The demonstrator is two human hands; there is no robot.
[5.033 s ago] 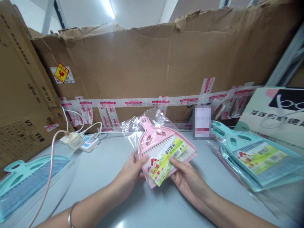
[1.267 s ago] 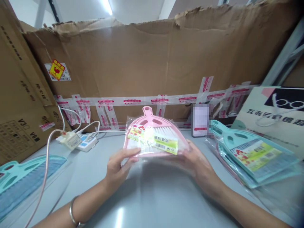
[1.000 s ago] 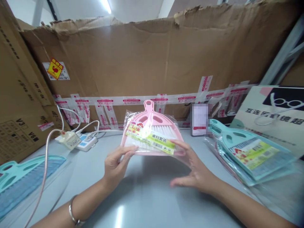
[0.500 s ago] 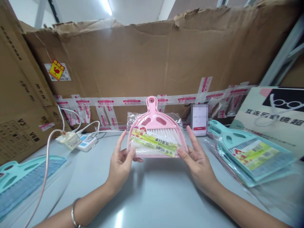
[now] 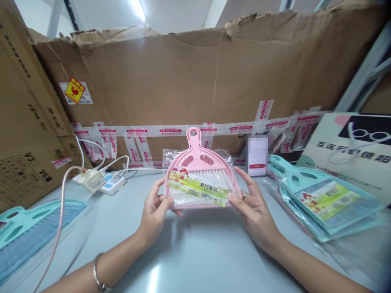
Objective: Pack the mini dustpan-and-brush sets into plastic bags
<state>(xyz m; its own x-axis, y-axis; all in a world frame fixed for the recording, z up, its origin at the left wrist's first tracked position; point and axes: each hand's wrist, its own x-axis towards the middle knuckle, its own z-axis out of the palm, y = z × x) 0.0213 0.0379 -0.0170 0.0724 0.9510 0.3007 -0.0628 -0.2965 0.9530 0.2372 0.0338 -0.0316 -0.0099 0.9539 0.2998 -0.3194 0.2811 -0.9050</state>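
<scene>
A pink dustpan and brush set [image 5: 201, 162] in clear plastic wrap is held up in front of me, handle upward, above the grey table [image 5: 195, 252]. A green label with printed mushrooms lies slantwise across it, and white bristles show behind the wrap. My left hand [image 5: 155, 207] grips its lower left edge, thumb in front and fingers behind. At the lower right corner, my right hand [image 5: 255, 209] pinches it the same way. The fingertips behind the pan are partly hidden.
Wrapped turquoise dustpan sets [image 5: 330, 199] are stacked at the right, and another turquoise set [image 5: 39, 228] lies at the left. A phone [image 5: 257, 156] leans near the back. A power strip [image 5: 113, 184] with cables sits back left. Cardboard [image 5: 171, 81] walls the rear.
The pink set has come down slightly in view, with both hands still on its lower corners. The index finger of my right hand has moved in closer to its edge.
</scene>
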